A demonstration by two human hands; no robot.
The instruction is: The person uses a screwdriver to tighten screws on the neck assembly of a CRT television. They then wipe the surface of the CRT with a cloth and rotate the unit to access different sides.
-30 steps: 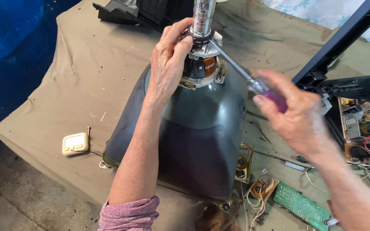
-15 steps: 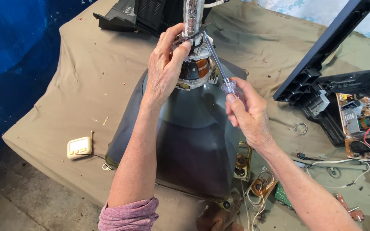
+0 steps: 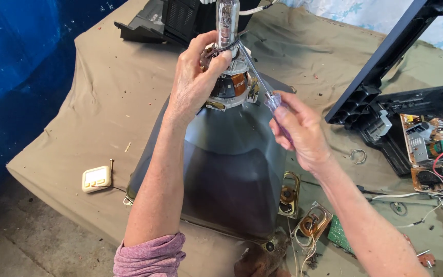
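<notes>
A grey picture tube [image 3: 226, 169] lies face down on a cloth-covered table [image 3: 78, 102], its glass neck [image 3: 227, 18] pointing up. My left hand [image 3: 196, 82] grips the coil yoke [image 3: 234, 84] around the neck. My right hand [image 3: 298, 131] holds a screwdriver [image 3: 262, 87] with a clear purple handle. Its metal shaft slants up to the clamp at the neck, close to my left fingers.
A black plastic housing [image 3: 180, 20] lies at the back. A black frame [image 3: 385, 61] leans at the right above a circuit board [image 3: 431, 149] with wires. A cream switch [image 3: 97, 178] rests at the left. Two small speakers [image 3: 290, 192] lie by the tube.
My right hand has moved in towards the tube's neck and the screwdriver tip has risen to the clamp. My left hand has kept its grip on the yoke.
</notes>
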